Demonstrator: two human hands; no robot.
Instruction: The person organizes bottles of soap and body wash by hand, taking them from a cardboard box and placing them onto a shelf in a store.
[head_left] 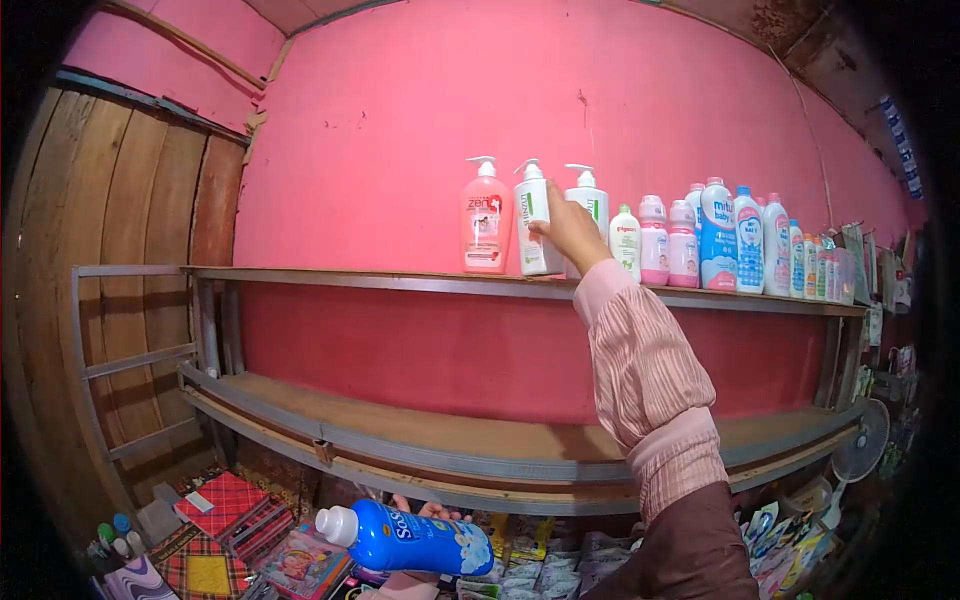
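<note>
On the upper shelf [400,277], my right hand [572,232] reaches in with its fingers and thumb around a white pump bottle [534,225] with green lettering, which stands slightly tilted. A second white pump bottle [584,185] is just behind that hand, partly hidden by it. To the left stands a pink Zen pump bottle [486,225]. Low in the view, my left hand [432,510] grips a blue SoS bottle [420,540] with a white cap, lying sideways; the bottle hides most of that hand.
Along the shelf to the right stand a green Pigeon bottle [625,243], two pink-and-white bottles [683,245] and several Mitu baby bottles [718,235]. Below runs a lower wooden shelf [400,418]. Notebooks [222,502] lie bottom left; a fan [860,440] is at right.
</note>
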